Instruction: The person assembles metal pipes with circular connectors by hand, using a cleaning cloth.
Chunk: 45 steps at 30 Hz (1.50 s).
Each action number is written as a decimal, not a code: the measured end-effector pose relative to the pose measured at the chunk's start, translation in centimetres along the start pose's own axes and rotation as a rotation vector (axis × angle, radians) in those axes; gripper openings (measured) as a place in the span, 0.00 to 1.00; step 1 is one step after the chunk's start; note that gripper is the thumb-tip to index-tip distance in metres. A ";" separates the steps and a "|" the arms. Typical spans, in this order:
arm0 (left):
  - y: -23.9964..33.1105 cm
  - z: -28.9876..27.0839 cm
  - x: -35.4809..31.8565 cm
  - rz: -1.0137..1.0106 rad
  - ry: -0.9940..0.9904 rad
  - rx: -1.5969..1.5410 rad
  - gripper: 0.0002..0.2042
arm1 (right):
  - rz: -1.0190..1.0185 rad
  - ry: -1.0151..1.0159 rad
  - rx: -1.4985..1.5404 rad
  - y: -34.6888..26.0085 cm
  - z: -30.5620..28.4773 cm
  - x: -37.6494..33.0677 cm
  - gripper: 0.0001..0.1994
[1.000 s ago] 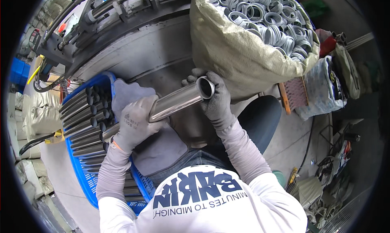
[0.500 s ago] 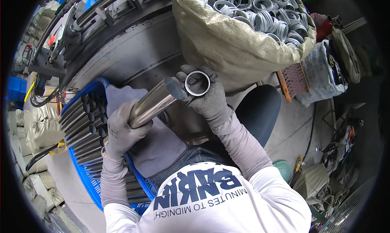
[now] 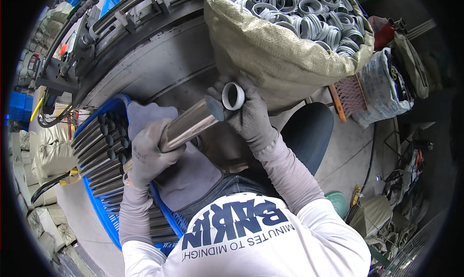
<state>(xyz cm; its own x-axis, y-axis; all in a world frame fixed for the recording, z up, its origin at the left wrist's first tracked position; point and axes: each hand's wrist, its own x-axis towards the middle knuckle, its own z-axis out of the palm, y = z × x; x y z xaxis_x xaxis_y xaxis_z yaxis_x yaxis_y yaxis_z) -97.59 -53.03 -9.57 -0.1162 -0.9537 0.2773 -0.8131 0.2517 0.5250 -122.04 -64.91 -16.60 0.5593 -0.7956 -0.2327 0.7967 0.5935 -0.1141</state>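
My gloved left hand (image 3: 153,149) is wrapped round a shiny metal tube (image 3: 191,125), which slants up and to the right. Close by the tube's far end, my gloved right hand (image 3: 250,110) grips a light grey ring (image 3: 233,96) by its side. A small gap separates ring and tube end, and the ring is turned partly toward the tube. Some of my right fingers are hidden behind the ring and tube. Many more such rings (image 3: 309,6) fill a large woven sack (image 3: 270,50) in front of me.
At my left stands a blue plastic basket (image 3: 92,192) loaded with metal tubes (image 3: 104,154). A machine with rails (image 3: 116,30) runs along the far left. To the right of the sack are a wooden-framed stool (image 3: 338,103) and a plastic-wrapped bundle (image 3: 382,91). A green round object (image 3: 337,202) lies on the floor.
My right hand has turned the ring, so its outer wall now shows and its opening looks narrower. The tube has shifted slightly right with my left hand.
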 end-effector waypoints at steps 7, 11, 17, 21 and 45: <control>-0.2 0.4 0.1 0.059 -0.068 0.067 0.26 | -0.218 0.077 -0.802 0.6 1.8 0.1 0.10; -0.3 0.5 0.3 0.013 -0.057 0.081 0.26 | -0.223 0.113 -0.767 0.8 2.2 -1.0 0.10; -0.5 0.8 0.4 0.061 -0.071 0.071 0.26 | -0.313 0.024 -0.978 0.9 2.1 -2.0 0.16; -0.6 1.0 0.3 0.033 -0.111 0.112 0.26 | -0.707 -0.134 -1.564 1.1 1.8 -1.5 0.18; 0.1 1.9 0.2 -0.004 -0.298 0.373 0.26 | -0.599 0.162 -1.374 4.0 -1.4 -1.1 0.12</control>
<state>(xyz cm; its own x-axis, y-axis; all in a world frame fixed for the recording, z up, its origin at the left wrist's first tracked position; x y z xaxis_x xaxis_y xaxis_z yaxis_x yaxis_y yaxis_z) -98.79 -53.45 -10.96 -0.2269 -0.9739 0.0042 -0.9569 0.2237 0.1854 -119.79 -61.53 -18.15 0.1347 -0.9873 0.0839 0.0121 -0.0831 -0.9965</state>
